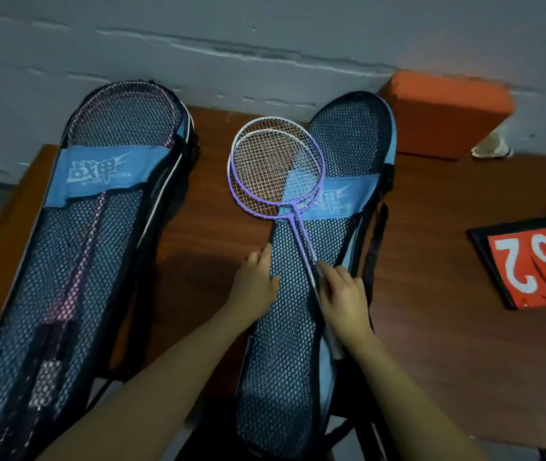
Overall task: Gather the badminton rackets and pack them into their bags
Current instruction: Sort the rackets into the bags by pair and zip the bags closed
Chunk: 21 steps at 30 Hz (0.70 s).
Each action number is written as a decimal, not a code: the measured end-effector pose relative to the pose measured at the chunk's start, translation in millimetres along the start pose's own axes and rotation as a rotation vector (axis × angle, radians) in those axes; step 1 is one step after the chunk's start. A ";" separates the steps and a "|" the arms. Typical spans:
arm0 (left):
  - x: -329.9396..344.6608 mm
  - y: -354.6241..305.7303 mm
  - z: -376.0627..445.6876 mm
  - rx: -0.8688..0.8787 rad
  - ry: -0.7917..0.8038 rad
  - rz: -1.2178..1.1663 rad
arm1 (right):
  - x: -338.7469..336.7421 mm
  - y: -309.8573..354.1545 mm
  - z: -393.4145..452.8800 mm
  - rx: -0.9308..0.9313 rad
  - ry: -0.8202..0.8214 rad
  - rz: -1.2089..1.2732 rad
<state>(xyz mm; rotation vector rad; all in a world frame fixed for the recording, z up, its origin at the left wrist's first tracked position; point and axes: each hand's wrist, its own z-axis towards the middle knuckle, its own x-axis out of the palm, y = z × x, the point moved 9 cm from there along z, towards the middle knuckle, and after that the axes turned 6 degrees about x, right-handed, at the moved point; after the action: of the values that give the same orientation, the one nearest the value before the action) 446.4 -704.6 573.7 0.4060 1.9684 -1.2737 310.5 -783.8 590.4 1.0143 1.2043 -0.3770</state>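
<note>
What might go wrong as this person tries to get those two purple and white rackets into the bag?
The right hand holds both rackets by their thin shafts, so one could slip or twist free. Their heads overhang the right bag toward bare table, so they may snag its mesh. The left hand only rests flat on the bag, which could shift.

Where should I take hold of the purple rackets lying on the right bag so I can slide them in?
Take the purple rackets by the handle end near you, where the right hand already grips. Their heads point away on the right bag, so come from the near side.
</note>
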 end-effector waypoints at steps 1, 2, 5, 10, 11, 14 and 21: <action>2.2 0.8 3.8 0.007 0.012 0.027 | -0.1 -0.5 -4.0 0.003 -0.003 0.021; 4.4 2.8 6.8 0.008 0.021 0.031 | 0.7 -1.1 -7.7 0.013 -0.002 0.037; 6.8 10.1 11.5 0.008 0.014 -0.013 | 4.8 -0.6 -12.2 0.032 -0.011 0.036; 2.4 14.3 9.2 0.013 -0.020 -0.085 | 3.1 2.9 14.1 0.067 -0.052 -0.061; 1.2 15.1 8.7 0.016 -0.024 -0.086 | 5.1 3.4 21.5 0.076 -0.040 -0.077; -1.6 17.5 8.4 0.042 -0.032 -0.071 | 20.3 13.0 38.7 0.059 0.043 -0.128; 4.3 18.7 10.2 0.002 -0.003 -0.166 | 28.5 23.9 48.6 0.065 0.013 -0.059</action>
<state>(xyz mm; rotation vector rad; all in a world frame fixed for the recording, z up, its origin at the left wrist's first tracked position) 459.2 -705.7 556.2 0.2456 2.0328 -1.3774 366.8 -803.1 575.9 1.0397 1.2422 -0.4595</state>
